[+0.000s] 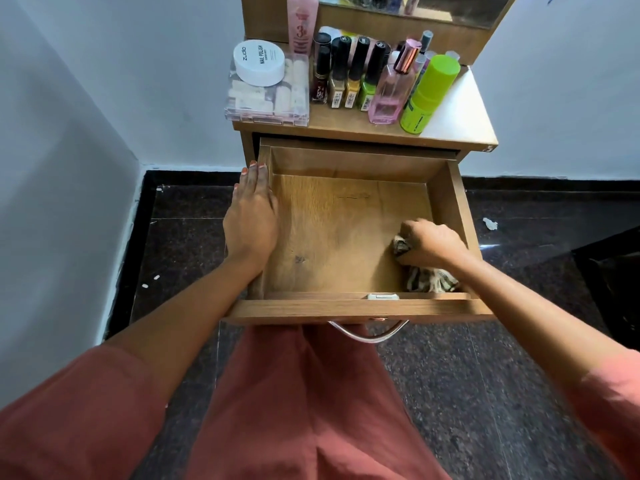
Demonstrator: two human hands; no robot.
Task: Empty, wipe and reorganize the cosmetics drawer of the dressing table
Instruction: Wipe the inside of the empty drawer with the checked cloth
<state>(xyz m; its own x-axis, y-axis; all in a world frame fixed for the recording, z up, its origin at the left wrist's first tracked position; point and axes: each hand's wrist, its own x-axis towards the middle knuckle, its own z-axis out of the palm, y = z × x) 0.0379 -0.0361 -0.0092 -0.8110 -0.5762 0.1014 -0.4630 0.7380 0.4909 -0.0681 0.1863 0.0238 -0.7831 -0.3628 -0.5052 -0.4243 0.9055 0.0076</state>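
Drawer [341, 308] pulled out, centre frame. R hand [429, 242] in its lower-right corner, fingers curled tight round patterned cloth [431, 281] on drawer floor. L hand [251, 216] flat on left wall, fingers straight. Cosmetics [356, 74] on counter [457, 109], top centre.

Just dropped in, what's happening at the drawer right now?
A person is wiping the pulled-out drawer. The right hand grips a patterned cloth on the drawer floor, near its right front corner; the left hand rests flat on the left wall. Nothing else lies in the drawer. The cosmetics, among them nail polish bottles and a green can, stand on the table top.
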